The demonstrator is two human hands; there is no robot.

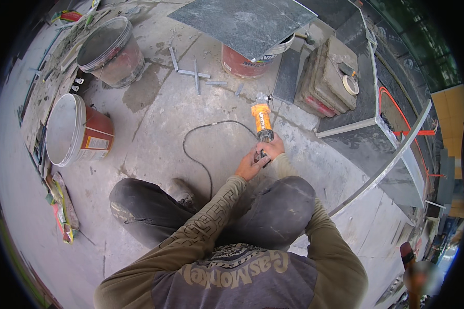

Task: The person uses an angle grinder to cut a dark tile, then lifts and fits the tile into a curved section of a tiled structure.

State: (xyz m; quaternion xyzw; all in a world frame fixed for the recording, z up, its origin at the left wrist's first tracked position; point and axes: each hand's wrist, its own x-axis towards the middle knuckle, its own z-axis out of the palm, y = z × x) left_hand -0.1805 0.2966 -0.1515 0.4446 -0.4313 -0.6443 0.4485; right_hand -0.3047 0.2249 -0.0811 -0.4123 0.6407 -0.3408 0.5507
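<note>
orange-and-black angle grinder (262, 117), right of centre, is clasped by the right hand (273, 146), the left hand's (249, 164) grip unclear; thin grey strips (196, 75), upper centre, look cut, the dark stone-like slab (242, 24) at top apparently uncut.

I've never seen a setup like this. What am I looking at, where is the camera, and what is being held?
There is no robot here: these are a person's own bare hands. The single picture comes from a fisheye camera worn on the head, looking down, so straight edges bend near the rim. The right hand grips the rear of an orange power tool; the left hand is at that same end. A dark cord curves over the grey floor. Ahead lie thin metal strips, and a dark slab rests over a reddish bucket.
</note>
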